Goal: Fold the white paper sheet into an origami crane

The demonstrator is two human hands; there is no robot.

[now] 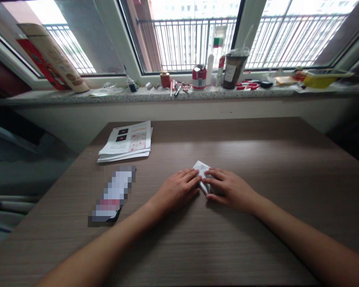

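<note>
A small piece of folded white paper (201,169) with faint print lies on the brown table between my hands. My left hand (179,186) holds its left side, fingers close together and fingertips on the paper. From the right, my right hand (225,186) grips the other side, with the thumb at the near corner and the fingers over the top. My fingers hide parts of the paper's edges, and the fold's full shape cannot be made out.
Left on the table (257,159) are a stack of printed sheets (127,139) and a pixelated, phone-shaped object (112,195). Along the windowsill (155,93) stand a red can (199,77), a lidded drink cup (235,69), red-handled scissors (247,85), a yellow container (320,79) and a tall tube (54,57).
</note>
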